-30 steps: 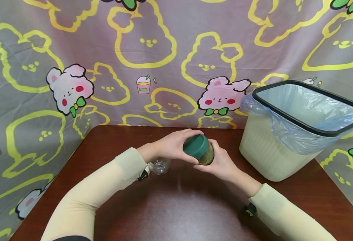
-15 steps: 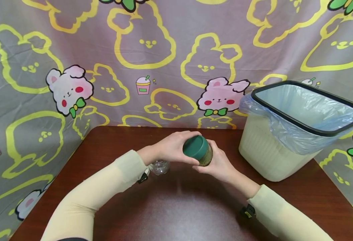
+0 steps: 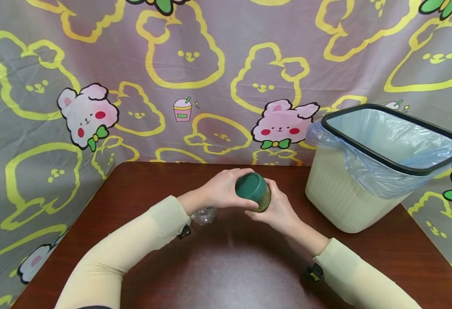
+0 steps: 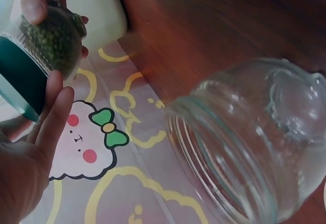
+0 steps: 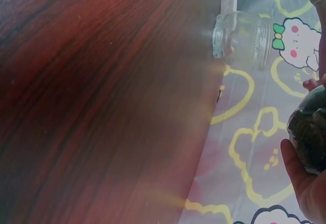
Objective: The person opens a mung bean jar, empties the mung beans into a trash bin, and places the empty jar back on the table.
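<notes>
Between both hands, above the table, a glass jar (image 4: 56,40) of small green beans or grains is held tilted, its dark green lid (image 3: 250,187) toward the upper left. My left hand (image 3: 226,189) grips the lid, thumb on the near side and fingers over the far side. Around the jar's body, from the right, my right hand (image 3: 281,210) curls its fingers. In the right wrist view only the jar's filled bottom (image 5: 309,132) shows at the right edge. A second jar (image 4: 254,137), clear glass without a lid, stands on the table beneath my left wrist.
A cream waste bin (image 3: 345,189) with a black rim and a bluish plastic liner stands at the right of the brown table (image 3: 233,274). Behind the table hangs a cloth (image 3: 210,51) printed with yellow rabbits.
Both hands and the jar stay nearly in place, with only a slight shift. The left fingers have moved a little around the lid.
</notes>
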